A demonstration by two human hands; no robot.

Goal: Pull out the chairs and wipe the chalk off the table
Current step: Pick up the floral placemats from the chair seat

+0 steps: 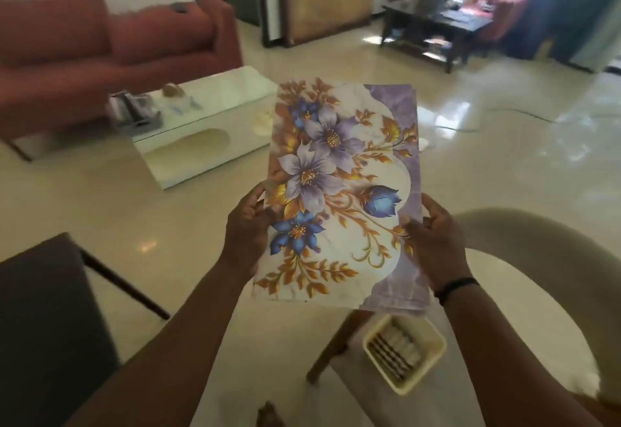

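Note:
I hold a flat floral mat (pixel 339 191), white with purple and blue flowers and gold leaves, up in front of me. My left hand (pixel 247 225) grips its left edge and my right hand (pixel 433 235) grips its right edge, thumbs on top. Below it lies a white table (pixel 302 359), its wooden leg (pixel 332 346) showing. A dark chair (pixel 43 325) stands at the lower left. A cream chair (pixel 537 248) curves at the right. No chalk marks can be made out on the table.
A cream tray of chalk sticks (pixel 403 352) rests on the table's right part. Beyond are a white coffee table (pixel 201 124), a red sofa (pixel 84 50), a dark table (pixel 433 26) with red chairs, and glossy tiled floor.

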